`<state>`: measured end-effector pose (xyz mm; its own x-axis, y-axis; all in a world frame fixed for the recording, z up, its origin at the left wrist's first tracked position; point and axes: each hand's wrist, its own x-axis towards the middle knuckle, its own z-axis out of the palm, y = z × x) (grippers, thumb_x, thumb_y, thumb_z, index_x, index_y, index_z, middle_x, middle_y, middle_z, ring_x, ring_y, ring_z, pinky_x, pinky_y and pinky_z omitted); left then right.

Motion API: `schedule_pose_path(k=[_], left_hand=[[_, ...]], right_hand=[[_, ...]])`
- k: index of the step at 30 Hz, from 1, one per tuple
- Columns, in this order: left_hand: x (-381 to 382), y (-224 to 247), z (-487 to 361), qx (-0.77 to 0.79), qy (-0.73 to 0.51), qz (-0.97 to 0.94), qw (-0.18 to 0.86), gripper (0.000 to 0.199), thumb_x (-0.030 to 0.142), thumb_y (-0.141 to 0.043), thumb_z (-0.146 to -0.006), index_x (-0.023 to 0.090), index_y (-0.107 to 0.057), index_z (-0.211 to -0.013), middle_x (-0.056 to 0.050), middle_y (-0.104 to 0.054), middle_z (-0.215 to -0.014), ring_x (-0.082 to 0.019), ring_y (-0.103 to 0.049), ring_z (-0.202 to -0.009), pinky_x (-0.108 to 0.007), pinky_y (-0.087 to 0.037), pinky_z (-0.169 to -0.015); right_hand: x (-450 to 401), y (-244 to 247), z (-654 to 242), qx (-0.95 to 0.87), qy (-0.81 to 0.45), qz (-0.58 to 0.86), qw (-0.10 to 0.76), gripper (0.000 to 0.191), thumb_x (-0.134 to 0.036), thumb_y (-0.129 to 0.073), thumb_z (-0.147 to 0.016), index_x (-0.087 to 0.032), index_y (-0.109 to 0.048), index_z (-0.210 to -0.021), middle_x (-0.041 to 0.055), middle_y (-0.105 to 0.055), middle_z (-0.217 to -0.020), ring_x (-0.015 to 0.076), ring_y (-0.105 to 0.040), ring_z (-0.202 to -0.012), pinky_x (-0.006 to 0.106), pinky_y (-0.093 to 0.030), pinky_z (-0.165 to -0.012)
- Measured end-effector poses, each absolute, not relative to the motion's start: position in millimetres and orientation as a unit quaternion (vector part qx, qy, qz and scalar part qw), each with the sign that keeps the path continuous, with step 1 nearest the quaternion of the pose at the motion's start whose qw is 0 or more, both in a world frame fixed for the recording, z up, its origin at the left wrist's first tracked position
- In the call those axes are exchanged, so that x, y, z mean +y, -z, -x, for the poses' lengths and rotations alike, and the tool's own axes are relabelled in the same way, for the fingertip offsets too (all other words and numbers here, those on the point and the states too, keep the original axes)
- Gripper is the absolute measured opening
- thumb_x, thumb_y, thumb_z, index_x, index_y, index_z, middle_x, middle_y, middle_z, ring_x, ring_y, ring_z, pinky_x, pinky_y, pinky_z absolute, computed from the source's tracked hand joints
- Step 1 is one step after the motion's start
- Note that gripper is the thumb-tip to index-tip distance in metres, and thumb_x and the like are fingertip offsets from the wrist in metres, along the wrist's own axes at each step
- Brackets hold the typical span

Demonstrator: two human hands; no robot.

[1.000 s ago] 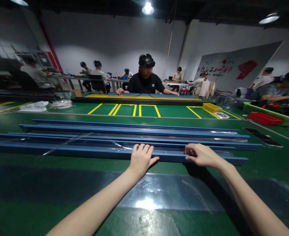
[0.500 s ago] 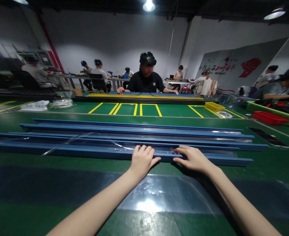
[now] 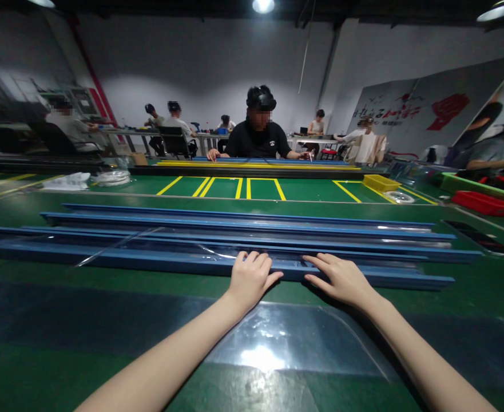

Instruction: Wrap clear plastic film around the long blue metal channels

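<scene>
A long blue channel strip (image 3: 170, 264) lies across the green table just ahead of me, with clear plastic film along its trough. My left hand (image 3: 252, 277) is closed over its near wall, fingers curled inside and thumb stretched to the right along the front. Further right, my right hand (image 3: 341, 277) holds the same wall, fingers reaching over the top edge and thumb at the front face. Several more blue channel strips (image 3: 243, 214) lie parallel behind it. Nearer to me, a wide band of clear plastic film (image 3: 217, 343) lies flat under my forearms.
A phone (image 3: 483, 237) lies at the right. Beyond are a yellow tray (image 3: 380, 182), a red tray (image 3: 487, 202) and yellow tape outlines (image 3: 249, 189). A co-worker in black (image 3: 258, 137) sits opposite, behind yellow and black strips (image 3: 260, 165). Coiled tubing (image 3: 112, 178) lies at left.
The view has shifted slightly. My right hand's fingers look a little straighter on the strip; my left hand keeps its place. The co-worker's hand at the right has lifted a little.
</scene>
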<state>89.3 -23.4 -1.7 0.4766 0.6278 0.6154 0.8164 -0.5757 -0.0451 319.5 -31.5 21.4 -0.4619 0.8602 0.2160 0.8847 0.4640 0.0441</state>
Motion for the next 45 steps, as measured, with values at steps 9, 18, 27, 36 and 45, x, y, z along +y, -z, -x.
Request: schedule_pose_path(k=[9, 18, 27, 36, 45], left_hand=[[-23.8, 1.7, -90.0, -0.442, 0.265, 0.838, 0.179, 0.031, 0.047, -0.047, -0.081, 0.017, -0.057, -0.081, -0.005, -0.064, -0.076, -0.019, -0.055, -0.074, -0.033, -0.033, -0.068], [-24.4, -2.1, -89.8, -0.45, 0.259, 0.835, 0.183, 0.035, 0.049, -0.046, -0.081, 0.017, -0.054, -0.069, -0.003, -0.062, -0.064, -0.017, -0.055, -0.064, -0.03, -0.03, -0.06], [-25.0, -4.4, -90.3, -0.453, 0.258, 0.835, 0.175, 0.036, 0.05, -0.047, -0.08, 0.017, -0.054, -0.067, -0.002, -0.061, -0.061, -0.017, -0.056, -0.062, -0.029, -0.028, -0.059], [-25.2, -5.4, -90.2, -0.459, 0.244, 0.838, 0.166, 0.036, 0.049, -0.047, -0.08, 0.017, -0.054, -0.068, -0.002, -0.062, -0.064, -0.017, -0.057, -0.063, -0.03, -0.028, -0.061], [-25.2, -4.4, -90.3, -0.465, 0.254, 0.833, 0.162, 0.038, 0.052, -0.045, -0.08, 0.017, -0.054, -0.068, -0.001, -0.061, -0.062, -0.016, -0.056, -0.062, -0.03, -0.028, -0.06]], right_hand=[[-32.6, -20.9, -319.6, -0.847, 0.08, 0.517, 0.096, 0.046, -0.047, -0.036, -0.083, -0.022, -0.052, -0.118, 0.0091, -0.062, -0.102, 0.0198, -0.058, -0.087, 0.03, -0.045, -0.071], [-33.1, -22.8, -318.2, -0.846, 0.081, 0.521, 0.082, 0.048, -0.048, -0.034, -0.084, -0.02, -0.052, -0.119, 0.0091, -0.062, -0.099, 0.0203, -0.058, -0.087, 0.031, -0.045, -0.07], [-32.8, -22.2, -319.1, -0.845, 0.088, 0.522, 0.082, 0.047, -0.048, -0.035, -0.084, -0.021, -0.052, -0.119, 0.0087, -0.062, -0.1, 0.0196, -0.058, -0.086, 0.029, -0.045, -0.069], [-32.9, -20.0, -320.0, -0.845, 0.105, 0.518, 0.086, 0.045, -0.047, -0.035, -0.084, -0.023, -0.052, -0.119, 0.0074, -0.062, -0.101, 0.0193, -0.059, -0.086, 0.028, -0.045, -0.068], [-33.0, -20.8, -319.6, -0.844, 0.101, 0.519, 0.087, 0.045, -0.047, -0.035, -0.084, -0.023, -0.052, -0.119, 0.0071, -0.062, -0.101, 0.0192, -0.059, -0.086, 0.028, -0.045, -0.068]])
